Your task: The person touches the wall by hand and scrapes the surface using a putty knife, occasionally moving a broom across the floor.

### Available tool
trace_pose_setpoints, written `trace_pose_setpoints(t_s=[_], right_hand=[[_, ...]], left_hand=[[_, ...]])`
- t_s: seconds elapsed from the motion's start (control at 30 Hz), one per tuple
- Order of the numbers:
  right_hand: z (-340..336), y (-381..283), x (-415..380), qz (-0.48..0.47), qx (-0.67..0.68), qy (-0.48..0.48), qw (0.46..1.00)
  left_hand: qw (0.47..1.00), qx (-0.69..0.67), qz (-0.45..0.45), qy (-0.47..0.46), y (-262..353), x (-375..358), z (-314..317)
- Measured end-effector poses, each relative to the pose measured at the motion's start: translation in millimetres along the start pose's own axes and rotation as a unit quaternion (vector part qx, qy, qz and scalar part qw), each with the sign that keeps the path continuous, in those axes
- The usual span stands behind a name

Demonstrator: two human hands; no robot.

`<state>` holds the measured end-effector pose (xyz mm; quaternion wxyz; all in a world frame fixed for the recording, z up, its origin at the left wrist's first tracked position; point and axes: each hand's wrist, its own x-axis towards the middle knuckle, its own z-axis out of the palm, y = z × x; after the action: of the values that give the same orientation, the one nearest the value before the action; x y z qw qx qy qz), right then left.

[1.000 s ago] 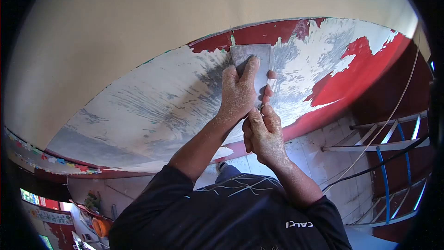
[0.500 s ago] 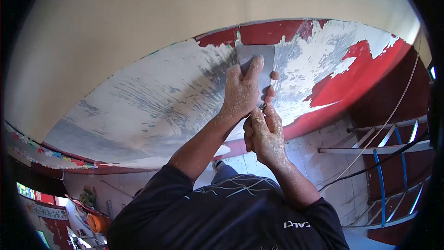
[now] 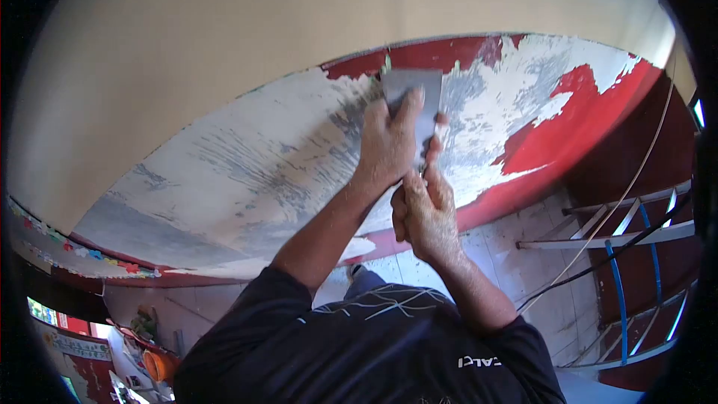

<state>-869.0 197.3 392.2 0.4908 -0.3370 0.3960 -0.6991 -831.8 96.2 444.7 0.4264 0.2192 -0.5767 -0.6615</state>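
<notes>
A wide-bladed metal scraper lies against the wall, its far edge just below a strip of red paint. Gripping the blade, my left hand has its thumb on the front face and fingertips showing past the right edge. My right hand is closed around the scraper's lower end, so the handle is hidden. White dust coats both hands. Around the blade the wall shows bare white and grey patches, with a larger area of red paint to the right.
At the right leans a ladder with blue and pale parts. A thin cable and a black cable run past it. Below is a tiled floor; an orange container stands at lower left.
The scraper and both hands have shifted very slightly left and up, with motion blur on the left hand. Both hands keep the same hold.
</notes>
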Motion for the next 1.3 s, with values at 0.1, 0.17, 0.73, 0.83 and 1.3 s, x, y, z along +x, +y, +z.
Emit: trace_pose_setpoints(t_s=[0.1,0.17,0.73,0.83,1.3], right_hand=[[4,1,4,0.007,0.004,0.018,1.000],[-2,4,6,0.039,0.025,-0.009,0.999],[7,-7,-1,0.016,-0.047,0.018,0.999],[5,-11,8,0.030,-0.033,0.010,0.999],[4,-6,7,0.015,0.007,-0.016,1.000]], left_hand=[[1.000,0.003,-0.010,-0.006,1,2,0],[1.000,0.008,-0.024,0.003,3,1,0],[1.000,-0.005,-0.018,-0.010,9,0,3],[1.000,0.000,-0.007,-0.004,9,8,2],[1.000,0.012,0.006,-0.015,13,4,2]])
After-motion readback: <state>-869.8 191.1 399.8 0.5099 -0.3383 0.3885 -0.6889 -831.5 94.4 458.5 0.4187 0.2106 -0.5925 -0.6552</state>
